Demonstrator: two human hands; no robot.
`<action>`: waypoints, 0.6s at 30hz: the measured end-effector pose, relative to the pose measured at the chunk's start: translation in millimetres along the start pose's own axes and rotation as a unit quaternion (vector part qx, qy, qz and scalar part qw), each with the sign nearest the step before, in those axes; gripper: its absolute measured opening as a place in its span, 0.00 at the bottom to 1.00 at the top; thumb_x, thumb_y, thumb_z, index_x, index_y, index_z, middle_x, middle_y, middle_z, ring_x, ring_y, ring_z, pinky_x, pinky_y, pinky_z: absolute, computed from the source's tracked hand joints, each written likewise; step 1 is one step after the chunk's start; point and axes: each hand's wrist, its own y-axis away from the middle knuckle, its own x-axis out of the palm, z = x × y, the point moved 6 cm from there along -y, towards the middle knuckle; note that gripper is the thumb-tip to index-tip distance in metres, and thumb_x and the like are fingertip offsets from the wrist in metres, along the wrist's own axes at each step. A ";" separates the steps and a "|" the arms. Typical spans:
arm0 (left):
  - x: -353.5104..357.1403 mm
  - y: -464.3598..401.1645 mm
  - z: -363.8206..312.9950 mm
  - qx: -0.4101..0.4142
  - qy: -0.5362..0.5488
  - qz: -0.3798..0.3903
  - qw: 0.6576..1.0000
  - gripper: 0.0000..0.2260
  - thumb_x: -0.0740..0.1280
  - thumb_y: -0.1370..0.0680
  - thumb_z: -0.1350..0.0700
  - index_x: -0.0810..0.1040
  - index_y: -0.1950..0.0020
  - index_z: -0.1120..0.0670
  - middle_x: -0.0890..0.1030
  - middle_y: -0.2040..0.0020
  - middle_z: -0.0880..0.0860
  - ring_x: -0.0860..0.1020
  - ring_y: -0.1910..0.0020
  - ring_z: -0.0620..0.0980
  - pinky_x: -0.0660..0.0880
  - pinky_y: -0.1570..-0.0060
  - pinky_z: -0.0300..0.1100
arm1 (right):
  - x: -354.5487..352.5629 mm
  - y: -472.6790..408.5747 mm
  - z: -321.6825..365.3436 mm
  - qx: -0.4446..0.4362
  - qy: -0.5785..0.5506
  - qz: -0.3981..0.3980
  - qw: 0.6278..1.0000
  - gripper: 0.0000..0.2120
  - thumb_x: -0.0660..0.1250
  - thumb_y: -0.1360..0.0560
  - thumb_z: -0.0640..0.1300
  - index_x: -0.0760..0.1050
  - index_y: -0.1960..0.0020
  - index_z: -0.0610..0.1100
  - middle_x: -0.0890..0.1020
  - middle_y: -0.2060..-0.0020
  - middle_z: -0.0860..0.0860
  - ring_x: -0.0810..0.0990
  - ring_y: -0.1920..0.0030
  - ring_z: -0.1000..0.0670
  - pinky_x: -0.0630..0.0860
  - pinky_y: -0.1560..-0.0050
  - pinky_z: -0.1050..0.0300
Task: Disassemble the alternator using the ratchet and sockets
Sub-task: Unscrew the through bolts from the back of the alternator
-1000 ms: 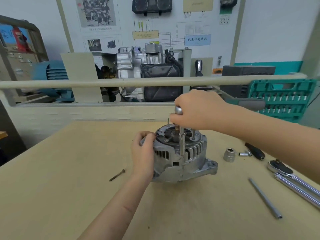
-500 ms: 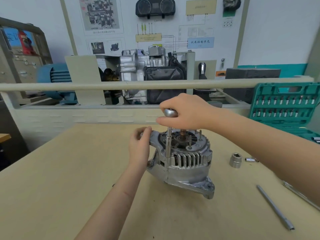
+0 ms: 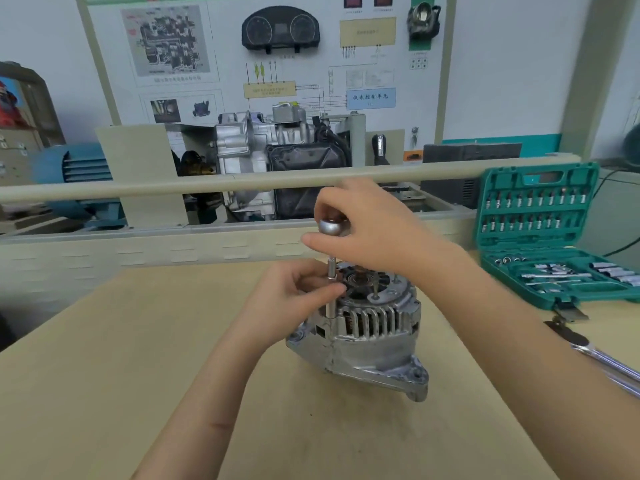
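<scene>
A silver alternator [image 3: 375, 344] stands on the wooden table [image 3: 104, 375] with its finned end cap facing up. A slim socket driver [image 3: 331, 268] stands upright at the cap's left edge, its tip down by the housing. My right hand [image 3: 374, 230] grips the driver's round metal knob from above. My left hand [image 3: 291, 299] pinches the driver's shaft about halfway down, beside the housing. The tip and any socket on it are hidden behind my left fingers.
An open green socket set case [image 3: 543, 237] sits at the right, with sockets in its lower tray. A chrome ratchet [image 3: 599, 355] lies on the table in front of the case. A beige rail [image 3: 207, 185] and an engine display stand run behind the table.
The alternator has been turned on the table, and the driver now stands at its left edge. My left hand left the housing's side and took hold of the driver's shaft.
</scene>
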 end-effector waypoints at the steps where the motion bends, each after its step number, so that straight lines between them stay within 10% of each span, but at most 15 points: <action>1: -0.1 -0.6 0.6 0.007 0.001 -0.006 1.000 0.07 0.71 0.28 0.62 0.80 0.58 0.49 0.83 0.68 0.42 0.80 0.64 0.37 0.74 0.62 0.28 | -3.9 6.3 -1.1 0.015 -0.031 -0.044 0.998 0.11 0.66 0.28 0.55 0.74 0.55 0.47 0.72 0.59 0.53 0.69 0.54 0.52 0.66 0.55 0.55; 6: -0.7 0.7 0.6 0.025 0.021 -0.003 0.999 0.07 0.70 0.28 0.62 0.80 0.59 0.49 0.84 0.65 0.46 0.81 0.63 0.42 0.76 0.61 0.32 | 1.5 36.5 -9.9 0.188 -0.315 -0.195 0.910 0.06 0.67 0.27 0.47 0.73 0.52 0.47 0.78 0.55 0.52 0.77 0.53 0.53 0.76 0.52 0.58; 14: 3.0 0.9 0.8 0.030 0.060 0.034 0.997 0.04 0.69 0.28 0.64 0.80 0.60 0.56 0.83 0.65 0.52 0.81 0.64 0.46 0.76 0.62 0.36 | 40.0 33.9 -0.3 0.250 -0.787 -0.134 0.547 0.18 0.60 0.23 0.34 0.64 0.34 0.35 0.80 0.58 0.45 0.82 0.55 0.48 0.79 0.52 0.58; 18: 1.4 -0.4 4.8 0.027 0.071 0.025 0.997 0.03 0.71 0.30 0.64 0.80 0.58 0.58 0.83 0.66 0.50 0.81 0.65 0.46 0.77 0.59 0.38 | 37.8 33.1 8.0 0.204 -0.773 -0.030 0.600 0.11 0.59 0.25 0.35 0.72 0.44 0.36 0.80 0.56 0.46 0.82 0.56 0.52 0.78 0.56 0.62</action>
